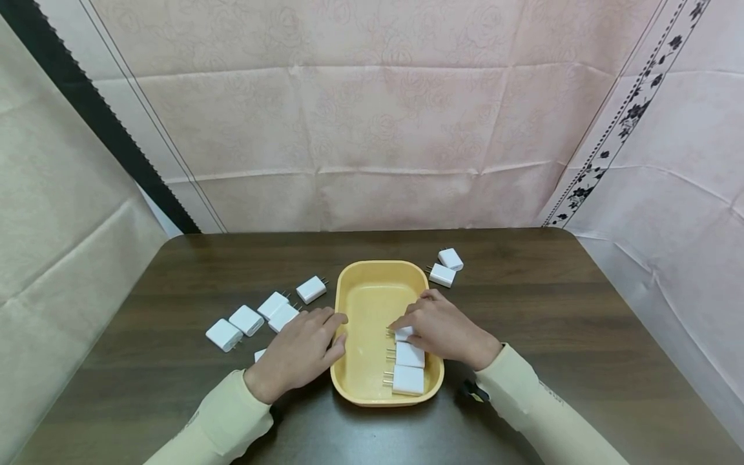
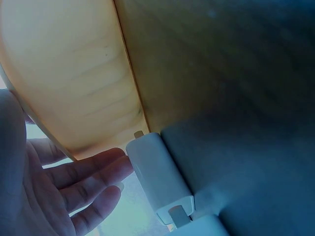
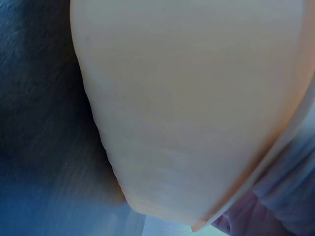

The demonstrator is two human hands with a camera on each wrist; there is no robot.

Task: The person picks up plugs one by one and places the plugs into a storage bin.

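Note:
My right hand (image 1: 444, 326) reaches over the right wall of a yellow plastic tray (image 1: 366, 387). Its thumb and fingers pinch a white plug-in phone charger (image 1: 405, 334) inside, partly covered by the fingers. Below that one, a second charger (image 1: 409, 354) and a third charger (image 1: 408, 380) line the right side, prongs pointing left. My left hand (image 1: 305, 352) rests at the left rim, index finger and thumb reaching over it, the other fingers loosely extended outside in the left wrist view. A charger (image 2: 160, 177) stands right at those fingertips. Tray wall mostly fills the right wrist view.
Left of the tray, several white chargers lie loose on the dark wooden table (image 1: 145, 368), among them one charger (image 1: 223, 334) farthest out. Two more sit beyond the tray's upper right corner, an upper charger (image 1: 450, 259) and a lower charger (image 1: 442, 275).

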